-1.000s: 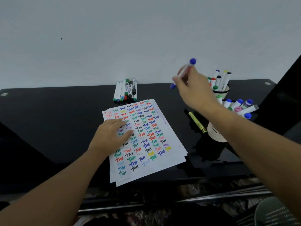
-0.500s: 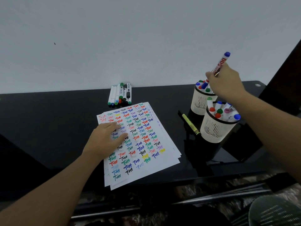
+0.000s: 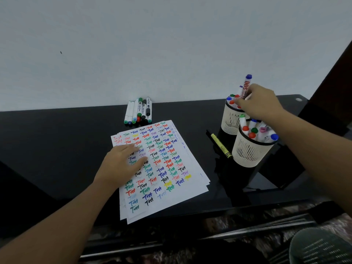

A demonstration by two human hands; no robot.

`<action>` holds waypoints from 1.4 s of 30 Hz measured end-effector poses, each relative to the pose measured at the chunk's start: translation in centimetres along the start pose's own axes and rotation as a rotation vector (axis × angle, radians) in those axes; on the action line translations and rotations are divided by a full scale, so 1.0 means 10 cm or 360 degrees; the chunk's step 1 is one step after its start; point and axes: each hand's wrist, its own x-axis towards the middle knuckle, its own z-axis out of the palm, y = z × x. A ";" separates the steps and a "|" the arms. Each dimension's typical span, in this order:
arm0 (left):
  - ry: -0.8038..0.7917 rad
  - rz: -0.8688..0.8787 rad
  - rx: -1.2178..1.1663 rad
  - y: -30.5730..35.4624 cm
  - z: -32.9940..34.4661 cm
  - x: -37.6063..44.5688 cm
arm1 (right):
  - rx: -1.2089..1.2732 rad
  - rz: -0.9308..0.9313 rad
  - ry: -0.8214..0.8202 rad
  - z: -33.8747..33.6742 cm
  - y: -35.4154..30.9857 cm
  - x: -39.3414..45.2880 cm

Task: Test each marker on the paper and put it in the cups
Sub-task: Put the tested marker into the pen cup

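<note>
Marker (image 3: 246, 86) with blue cap, white barrel with red lettering, held nearly upright with the cap on top, over the far cup (image 3: 231, 121); right hand (image 3: 261, 104) has its fingers curled round the lower barrel, the lower end hidden behind the hand. Two cream slotted cups with dark rims, touching, far cup behind near cup (image 3: 249, 153); both hold markers with red, green and blue caps showing, exact count unclear where the hand covers them. Seven or so loose markers (image 3: 139, 111) lie side by side at the wall edge of the table (image 3: 57, 141), just beyond the paper (image 3: 171, 187). One yellow marker (image 3: 221, 145) lies flat left of the cups, close to the near cup's base. Paper is a small stack of fanned sheets, the top one filled with rows of the word "Test" in red, green, blue, black, purple and yellow. Left hand (image 3: 122, 162) lies flat on the paper's left part, fingers straight and spread slightly. Bare black tabletop between paper and cups, wider room to the left of the paper; the stack's near corner reaches the table's front edge
</note>
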 end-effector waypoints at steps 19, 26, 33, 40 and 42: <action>-0.0006 0.0030 0.0109 -0.01 -0.01 -0.01 | -0.0095 -0.0421 0.0112 -0.01 -0.49 -0.13; -0.0203 -0.0068 0.0221 0.02 -0.02 0.03 | 0.0019 -0.0749 -0.0428 0.42 -0.99 -0.36; -0.0252 -0.0110 0.0212 0.01 -0.02 0.05 | -0.0154 -0.0871 -0.0781 1.28 -1.13 -0.36; -0.0236 -0.0114 0.0165 0.00 -0.03 0.05 | -0.0061 -0.0799 -0.0645 1.85 -1.31 -0.04; -0.0230 -0.0113 0.0163 0.00 -0.02 0.05 | -0.0004 -0.0801 -0.0592 1.97 -1.41 0.12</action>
